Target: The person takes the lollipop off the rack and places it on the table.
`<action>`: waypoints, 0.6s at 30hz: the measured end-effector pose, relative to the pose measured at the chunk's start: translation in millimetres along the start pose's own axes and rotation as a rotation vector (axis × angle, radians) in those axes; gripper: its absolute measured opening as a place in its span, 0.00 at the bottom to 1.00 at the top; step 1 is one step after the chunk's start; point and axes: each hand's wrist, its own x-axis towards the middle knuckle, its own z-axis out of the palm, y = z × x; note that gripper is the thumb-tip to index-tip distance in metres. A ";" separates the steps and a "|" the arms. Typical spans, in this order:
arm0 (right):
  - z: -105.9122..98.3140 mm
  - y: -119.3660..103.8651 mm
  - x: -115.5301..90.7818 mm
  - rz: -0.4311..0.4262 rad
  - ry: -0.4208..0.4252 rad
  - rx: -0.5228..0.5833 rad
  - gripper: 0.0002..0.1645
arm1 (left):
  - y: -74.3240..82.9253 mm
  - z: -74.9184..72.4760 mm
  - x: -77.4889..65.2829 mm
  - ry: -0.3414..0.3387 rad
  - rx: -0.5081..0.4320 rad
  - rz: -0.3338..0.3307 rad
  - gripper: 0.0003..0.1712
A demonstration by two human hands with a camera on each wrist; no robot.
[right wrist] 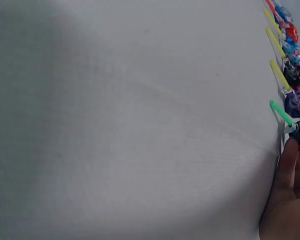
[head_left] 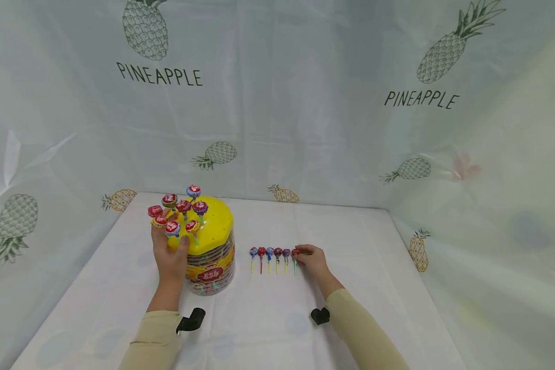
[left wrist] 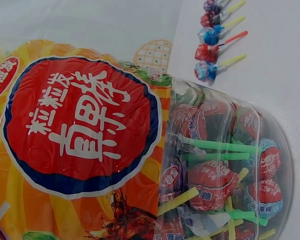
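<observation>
My left hand grips the side of a clear lollipop jar near its yellow lid, thumb in front and fingertips partly hidden behind lollipops. Several wrapped lollipops stand upright in the lid, and more lollipops show through the jar's wall in the left wrist view. To the right of the jar, my right hand pinches the wrapped head of a green-stick lollipop. It lies at the right end of a row of lollipops, sticks pointing toward me.
The white-covered table runs back to a hanging pineapple-print cloth, which also closes in both sides. A black wrist mount sits at the left sleeve, another black mount at the right.
</observation>
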 end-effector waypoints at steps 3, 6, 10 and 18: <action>0.5 0.6 -0.8 -0.010 0.002 -0.007 0.19 | -2.1 -0.5 -0.4 0.004 0.007 0.001 0.37; 1.5 0.7 -0.6 -0.016 0.010 -0.013 0.18 | -3.1 -0.6 -0.6 0.007 0.011 0.000 0.38; 2.6 2.2 1.0 -0.015 0.016 -0.010 0.18 | -2.6 0.0 -0.7 0.006 0.013 -0.002 0.38; 4.2 4.6 2.2 -0.023 0.015 -0.013 0.17 | -1.6 -0.1 -0.6 0.002 0.030 -0.019 0.38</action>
